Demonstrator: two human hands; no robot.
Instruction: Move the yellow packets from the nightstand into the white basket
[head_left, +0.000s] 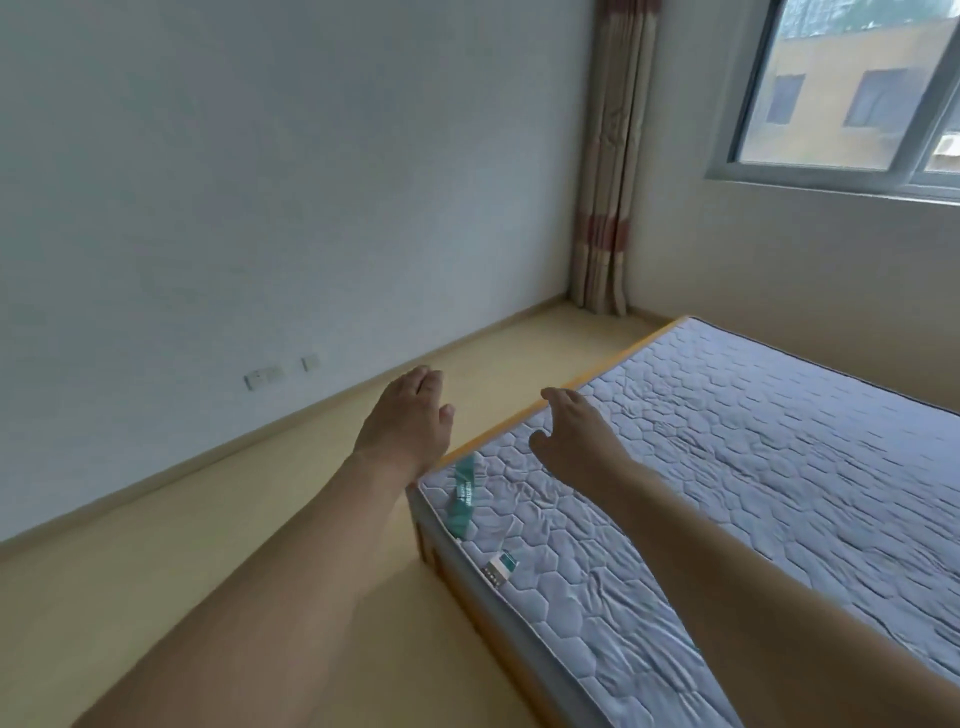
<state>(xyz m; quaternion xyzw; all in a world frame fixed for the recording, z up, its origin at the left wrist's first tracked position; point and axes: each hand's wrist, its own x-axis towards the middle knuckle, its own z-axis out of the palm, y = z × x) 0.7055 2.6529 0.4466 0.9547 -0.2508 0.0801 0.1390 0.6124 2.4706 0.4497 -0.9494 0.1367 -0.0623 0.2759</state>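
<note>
My left hand and right hand hung empty, fingers relaxed and loosely together. The right was over the grey quilted mattress near its orange-trimmed edge, the left above the pale wooden floor. A blank white wall stood ahead.

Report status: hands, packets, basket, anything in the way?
Left hand open, empty, out over the floor. Right hand open, empty, above the mattress. No packets, nightstand or basket in view. Nothing blocking the hands.
</note>
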